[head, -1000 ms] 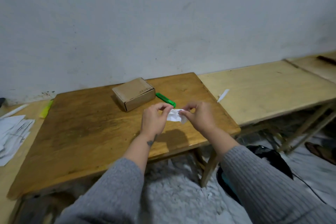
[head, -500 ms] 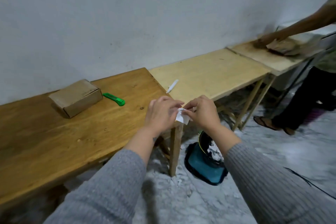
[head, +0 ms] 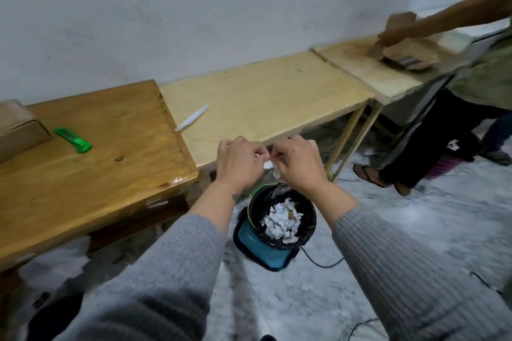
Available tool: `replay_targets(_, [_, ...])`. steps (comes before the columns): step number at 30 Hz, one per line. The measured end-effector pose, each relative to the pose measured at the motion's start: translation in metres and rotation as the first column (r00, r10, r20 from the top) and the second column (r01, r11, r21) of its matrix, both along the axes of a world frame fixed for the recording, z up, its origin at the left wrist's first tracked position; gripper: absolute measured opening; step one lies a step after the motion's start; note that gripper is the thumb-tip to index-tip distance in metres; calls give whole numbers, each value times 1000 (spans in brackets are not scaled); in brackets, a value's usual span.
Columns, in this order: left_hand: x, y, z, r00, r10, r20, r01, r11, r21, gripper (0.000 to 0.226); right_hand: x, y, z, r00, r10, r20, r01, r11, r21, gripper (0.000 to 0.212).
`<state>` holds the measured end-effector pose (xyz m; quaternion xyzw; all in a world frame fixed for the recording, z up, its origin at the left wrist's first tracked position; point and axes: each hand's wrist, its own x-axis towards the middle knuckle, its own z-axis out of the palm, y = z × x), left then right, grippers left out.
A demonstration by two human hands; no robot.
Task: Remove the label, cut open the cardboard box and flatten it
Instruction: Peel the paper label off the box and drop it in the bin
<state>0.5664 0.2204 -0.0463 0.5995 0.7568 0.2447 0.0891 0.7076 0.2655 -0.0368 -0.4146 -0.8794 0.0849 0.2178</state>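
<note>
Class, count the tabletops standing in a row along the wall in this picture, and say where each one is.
3. The dark wooden table is on the left, the pale table sits in the middle, and another pale table stands at the right. More may lie beyond the picture's edges.

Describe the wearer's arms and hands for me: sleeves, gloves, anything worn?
Both arms wear grey ribbed knit sleeves, pushed up short of the wrists. The left hand and right hand are bare: no gloves, and no rings or watch that I can see. No cables or markings show.
</note>
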Motion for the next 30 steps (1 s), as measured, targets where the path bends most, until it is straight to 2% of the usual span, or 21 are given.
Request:
replay_targets(2, [17, 12, -2, 996, 67, 57, -66, 998, -23, 15, 8, 13, -4, 1000, -15, 8, 15, 999, 47, 12])
replay_targets(4, [27, 27, -6, 974, 145, 176, -137, 989, -54, 22, 13, 25, -6, 1000, -1, -16, 2, 997, 76, 14])
replay_targets(8, [29, 61, -20, 874, 193, 445, -177, 981, -77, 27, 23, 48, -15, 995, -6, -95, 15, 995, 101, 16])
replay_targets(11, [28, 83, -25, 851, 204, 484, -213, 976, -38, 21, 32, 74, -23, 986, -83, -145, 83, 997, -2, 10])
replay_targets(14, [10, 109, -32, 781, 299, 549, -352, 936, -9, 14, 53, 103, -30, 944, -238, -228, 206, 966, -153, 7])
replay_targets(15, [5, 118, -36, 782, 282, 556, -341, 940, 2, 12, 62, 113, -33, 937, -276, -212, 236, 952, -196, 7])
replay_targets(19, [23, 149, -47, 829, 22, 559, -55, 998, 43, 14, 70, 148, -44, 959, -269, -86, 232, 924, -305, 6])
replay_targets(21, [36, 159, -57, 839, -19, 544, -1, 999, 36, 15, 61, 158, -49, 966, -258, -15, 244, 930, -276, 7])
replay_targets(23, [40, 165, -73, 874, -19, 485, 33, 999, -19, 14, 58, 163, -57, 960, -271, 65, 278, 927, -252, 6])
replay_targets(27, [45, 160, -106, 972, 47, 230, -6, 984, -179, 18, 60, 165, -90, 972, -225, 74, 235, 875, -424, 14])
replay_targets(30, [51, 157, -138, 995, 23, 95, -1, 975, -223, 20, 58, 167, -125, 972, -160, 175, 223, 863, -453, 5])
